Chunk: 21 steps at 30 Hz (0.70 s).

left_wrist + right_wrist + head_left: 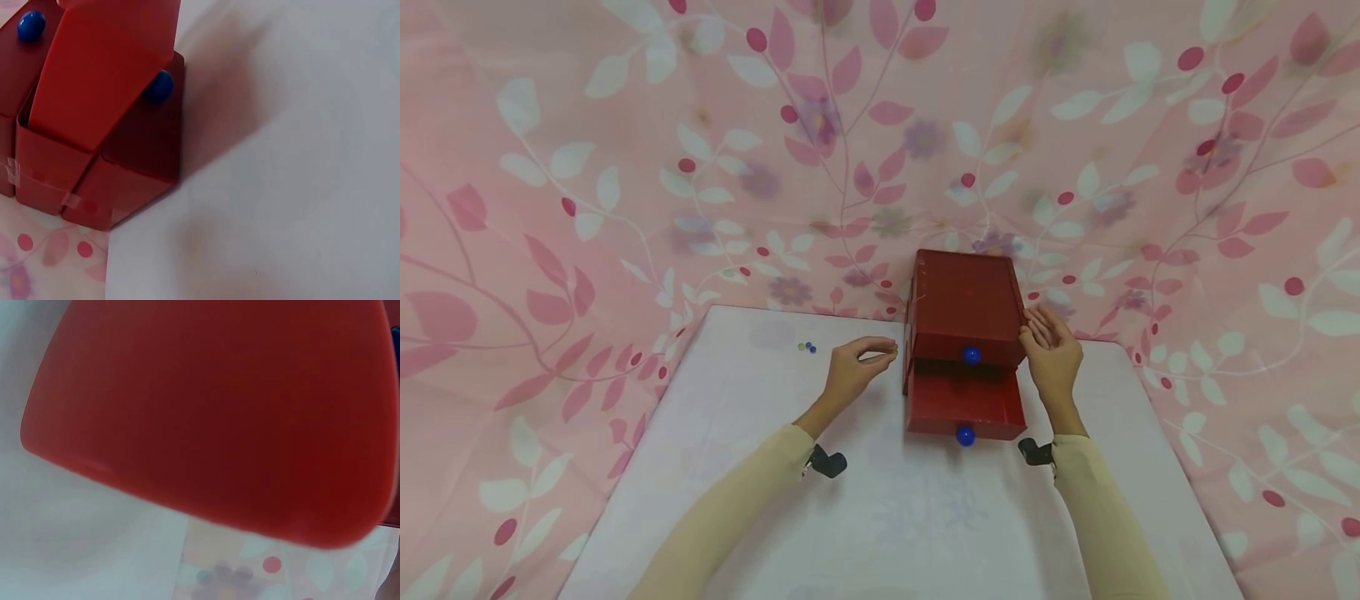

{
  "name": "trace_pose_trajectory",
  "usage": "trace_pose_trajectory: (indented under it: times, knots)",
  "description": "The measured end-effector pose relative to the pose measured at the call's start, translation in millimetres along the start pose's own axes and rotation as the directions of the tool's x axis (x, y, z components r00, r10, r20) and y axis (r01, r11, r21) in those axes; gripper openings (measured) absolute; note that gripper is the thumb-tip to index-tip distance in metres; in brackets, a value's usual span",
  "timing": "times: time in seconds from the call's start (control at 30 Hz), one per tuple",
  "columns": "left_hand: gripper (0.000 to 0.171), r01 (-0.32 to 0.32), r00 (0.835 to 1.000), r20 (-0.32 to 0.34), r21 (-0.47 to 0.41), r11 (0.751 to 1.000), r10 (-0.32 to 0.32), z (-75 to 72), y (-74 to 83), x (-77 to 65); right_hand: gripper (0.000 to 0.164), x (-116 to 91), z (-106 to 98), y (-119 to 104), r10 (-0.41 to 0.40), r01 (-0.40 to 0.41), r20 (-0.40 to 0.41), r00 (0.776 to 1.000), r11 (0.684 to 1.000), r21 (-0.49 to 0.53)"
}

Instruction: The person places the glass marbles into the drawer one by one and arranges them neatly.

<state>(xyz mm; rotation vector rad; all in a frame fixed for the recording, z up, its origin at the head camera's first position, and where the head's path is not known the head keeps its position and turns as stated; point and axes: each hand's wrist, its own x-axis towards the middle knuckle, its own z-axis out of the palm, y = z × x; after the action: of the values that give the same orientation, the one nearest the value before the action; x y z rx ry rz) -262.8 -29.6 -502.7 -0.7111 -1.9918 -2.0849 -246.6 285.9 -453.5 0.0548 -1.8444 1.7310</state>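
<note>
A red drawer cabinet point(966, 296) with blue knobs stands at the back of the table. Its middle drawer point(964, 400) is pulled out, and the inside that shows looks bare. Left of the cabinet, my left hand point(856, 368) pinches a tiny yellowish ball, probably a marble point(894, 353), between thumb and fingers. My right hand point(1052, 354) rests against the cabinet's right side with its fingers fairly straight. In the left wrist view the open drawer point(103, 75) juts out between the upper and lower ones. A red drawer surface point(219, 419) fills most of the right wrist view.
Several small marbles point(808, 346), blue and yellow-green, lie on the white table point(880, 517) left of my left hand. A pink floral cloth point(850, 167) hangs behind and at both sides. Dark wrist devices point(829, 462) hang below both wrists.
</note>
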Motion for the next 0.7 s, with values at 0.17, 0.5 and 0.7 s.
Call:
trace_pose_trajectory:
  times: [0.17, 0.5, 0.7]
  knots:
    - [0.025, -0.009, 1.000, 0.025, -0.001, 1.000, 0.009, 6.8, 3.7, -1.0, 0.047, 0, 0, 0, 0.003, -0.003, -0.001, 1.000, 1.000, 0.004]
    - [0.026, -0.022, 0.997, 0.077, -0.022, 1.000, 0.024, 22.7, 4.5, -3.6, 0.047, 1, 1, 0, 0.003, -0.003, 0.002, 1.000, 1.000, 0.028]
    - [0.025, -0.013, 0.993, 0.115, -0.014, 1.000, 0.015, 31.0, 0.3, -5.4, 0.047, 0, 1, 1, -0.002, 0.002, 0.003, 1.000, 0.999, 0.034]
